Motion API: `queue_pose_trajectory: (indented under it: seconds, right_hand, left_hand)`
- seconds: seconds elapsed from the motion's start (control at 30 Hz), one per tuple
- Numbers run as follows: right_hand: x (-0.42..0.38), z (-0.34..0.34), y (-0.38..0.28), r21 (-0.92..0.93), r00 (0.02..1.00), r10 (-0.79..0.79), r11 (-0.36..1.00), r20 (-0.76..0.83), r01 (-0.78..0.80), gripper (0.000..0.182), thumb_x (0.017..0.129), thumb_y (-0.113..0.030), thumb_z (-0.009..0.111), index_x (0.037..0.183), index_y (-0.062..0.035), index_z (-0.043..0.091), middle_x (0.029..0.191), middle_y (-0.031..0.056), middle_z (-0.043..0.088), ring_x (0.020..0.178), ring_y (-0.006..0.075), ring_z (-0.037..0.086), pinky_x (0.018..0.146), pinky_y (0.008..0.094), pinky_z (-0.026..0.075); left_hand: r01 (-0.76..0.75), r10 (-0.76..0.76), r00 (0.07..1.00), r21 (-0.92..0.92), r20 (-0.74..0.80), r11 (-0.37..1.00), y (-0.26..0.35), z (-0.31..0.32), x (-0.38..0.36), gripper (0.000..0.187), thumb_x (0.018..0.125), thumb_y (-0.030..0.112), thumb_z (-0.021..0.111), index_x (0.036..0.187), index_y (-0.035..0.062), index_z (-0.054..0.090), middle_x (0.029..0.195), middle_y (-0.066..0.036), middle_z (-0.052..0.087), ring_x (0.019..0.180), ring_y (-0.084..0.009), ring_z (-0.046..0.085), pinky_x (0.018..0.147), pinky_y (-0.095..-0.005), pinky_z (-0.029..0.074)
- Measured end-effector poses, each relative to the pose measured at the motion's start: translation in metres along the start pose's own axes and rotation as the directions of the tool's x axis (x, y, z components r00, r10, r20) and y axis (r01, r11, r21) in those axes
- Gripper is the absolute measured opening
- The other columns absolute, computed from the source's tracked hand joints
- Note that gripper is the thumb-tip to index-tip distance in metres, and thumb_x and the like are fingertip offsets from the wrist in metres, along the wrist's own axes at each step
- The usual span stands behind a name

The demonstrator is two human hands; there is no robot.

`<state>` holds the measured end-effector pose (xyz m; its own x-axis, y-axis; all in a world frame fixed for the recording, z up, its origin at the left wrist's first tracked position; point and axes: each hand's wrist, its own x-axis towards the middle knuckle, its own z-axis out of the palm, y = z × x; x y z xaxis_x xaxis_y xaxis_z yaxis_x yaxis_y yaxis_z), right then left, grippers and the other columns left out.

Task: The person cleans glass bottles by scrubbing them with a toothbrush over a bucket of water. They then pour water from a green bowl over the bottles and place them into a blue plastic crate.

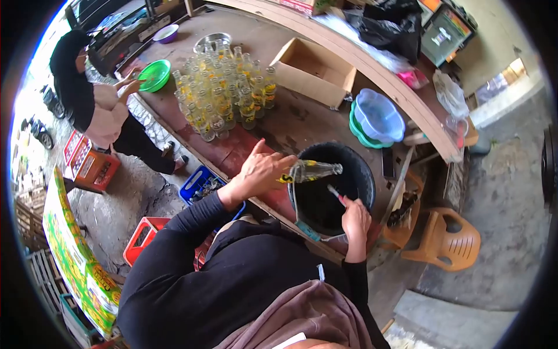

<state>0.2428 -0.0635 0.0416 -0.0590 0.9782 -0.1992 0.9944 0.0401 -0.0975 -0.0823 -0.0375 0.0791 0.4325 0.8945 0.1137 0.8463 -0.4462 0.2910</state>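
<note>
My left hand [261, 170] grips a clear glass bottle [317, 170] with yellow markings by its base end. The bottle lies nearly level above a black bucket [367, 168], its mouth pointing right over the opening. Over the bucket's near right rim, my right hand [356, 218] is closed around a slim, brush-like stick [333, 191] with a pale tip and a pink part by the fingers. That tip points up and left, just below the bottle. The bucket's inside is dark, so its contents are hidden.
Many similar bottles [224, 96] stand grouped on the table, beside an open cardboard box [314, 67]. Blue and green basins [379, 116] sit right of the box. A person [102, 107] stands at the far left with hands at a green basin [155, 75]. An orange chair [450, 238] is at right.
</note>
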Motion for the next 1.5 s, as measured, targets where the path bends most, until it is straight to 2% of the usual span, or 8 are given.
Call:
queue_pose_trajectory:
  seconds: [0.2,0.4,0.53,0.7,0.83,1.07,1.23,1.5]
  right_hand:
    - [-0.026,-0.038,-0.035,0.350,0.841,0.067,0.925,-0.537,0.150,0.035,0.093,-0.003,0.058,0.125,-0.0161,0.065,0.104,0.0097,0.064,0.095,0.0326,0.067,0.078,0.0424,0.054]
    - [-0.047,-0.022,-0.059,0.481,0.863,-0.058,0.811,-0.503,0.334,0.038,0.091,-0.001,0.063,0.126,-0.0141,0.065,0.099,0.0078,0.061,0.086,0.0287,0.066,0.073,0.0393,0.052]
    - [-0.034,-0.013,-0.029,0.379,0.849,0.174,0.925,-0.500,0.034,0.038,0.095,-0.005,0.059,0.132,-0.0155,0.062,0.101,0.0090,0.062,0.090,0.0306,0.067,0.072,0.0410,0.053]
    - [-0.062,-0.026,-0.070,0.512,0.846,-0.033,0.784,-0.532,0.352,0.048,0.089,0.003,0.063,0.134,-0.0147,0.061,0.096,0.0094,0.058,0.084,0.0297,0.066,0.071,0.0409,0.053]
    - [-0.040,0.002,-0.040,0.477,0.870,0.181,0.876,-0.458,0.069,0.039,0.095,-0.003,0.058,0.132,-0.0128,0.060,0.100,0.0121,0.060,0.086,0.0338,0.066,0.071,0.0439,0.052]
    - [-0.064,-0.026,-0.075,0.571,0.885,0.010,0.767,-0.466,0.293,0.044,0.090,0.007,0.061,0.130,-0.0122,0.063,0.096,0.0116,0.061,0.085,0.0327,0.066,0.075,0.0414,0.053]
    - [-0.043,-0.015,-0.039,0.407,0.851,0.189,0.913,-0.489,0.031,0.035,0.095,-0.009,0.060,0.130,-0.0152,0.063,0.095,0.0100,0.060,0.081,0.0324,0.067,0.063,0.0446,0.051]
    - [-0.061,-0.024,-0.074,0.493,0.880,0.020,0.834,-0.474,0.247,0.046,0.091,-0.001,0.061,0.134,-0.0162,0.060,0.097,0.0095,0.060,0.083,0.0314,0.066,0.069,0.0438,0.052]
  left_hand:
    - [0.043,-0.042,0.999,-0.039,0.021,0.998,0.006,-0.005,0.002,0.079,0.069,0.032,0.078,0.142,0.0212,0.050,0.092,-0.007,0.067,0.092,-0.0283,0.070,0.112,-0.0572,0.030]
    - [0.007,-0.007,1.000,0.003,-0.010,1.000,0.010,-0.008,0.003,0.072,0.071,0.031,0.080,0.136,0.0165,0.054,0.090,-0.007,0.066,0.086,-0.0287,0.070,0.111,-0.0622,0.029]
    - [-0.026,0.029,0.999,0.066,-0.038,0.997,0.009,-0.003,0.003,0.076,0.070,0.028,0.082,0.139,0.0163,0.053,0.093,-0.008,0.065,0.086,-0.0294,0.069,0.113,-0.0617,0.028]
    - [-0.015,0.018,1.000,0.115,-0.021,0.993,0.022,-0.002,0.005,0.077,0.069,0.027,0.084,0.139,0.0167,0.054,0.097,-0.009,0.065,0.091,-0.0297,0.067,0.114,-0.0605,0.027]
    - [-0.036,0.043,0.998,0.129,-0.054,0.991,0.026,-0.004,0.004,0.073,0.072,0.026,0.082,0.138,0.0170,0.054,0.097,-0.009,0.065,0.091,-0.0287,0.067,0.114,-0.0602,0.027]
    - [-0.038,0.060,0.991,0.184,-0.118,0.982,0.031,0.000,0.001,0.066,0.074,0.020,0.077,0.137,0.0195,0.057,0.091,-0.006,0.061,0.085,-0.0254,0.064,0.113,-0.0595,0.028]
    - [-0.009,0.018,0.999,0.199,-0.044,0.980,0.037,-0.012,-0.003,0.073,0.073,0.028,0.082,0.140,0.0201,0.053,0.093,-0.004,0.061,0.096,-0.0252,0.065,0.113,-0.0591,0.026]
    - [-0.017,0.039,0.991,0.162,-0.129,0.987,0.032,-0.001,-0.003,0.060,0.076,0.019,0.073,0.134,0.0204,0.059,0.089,-0.006,0.062,0.088,-0.0252,0.066,0.114,-0.0600,0.026]
